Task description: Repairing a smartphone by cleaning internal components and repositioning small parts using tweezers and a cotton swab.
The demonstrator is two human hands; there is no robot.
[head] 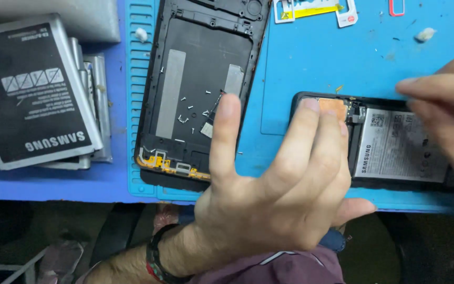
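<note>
An opened phone is steadied on a blue mat by two hands.
The opened phone (395, 144) is pressed under the spread fingertips of the left hand (279, 184); nothing is gripped. The right hand (447, 105) is laid on its far end, fingers narrowed; any hold cannot be told. A back cover (195, 84) is seen left of the left hand, with loose screws (187, 113) inside.

I'm seeing even, bright overhead light on the blue mat (311, 58); my right hand (447, 105) is blurring slightly.
</note>
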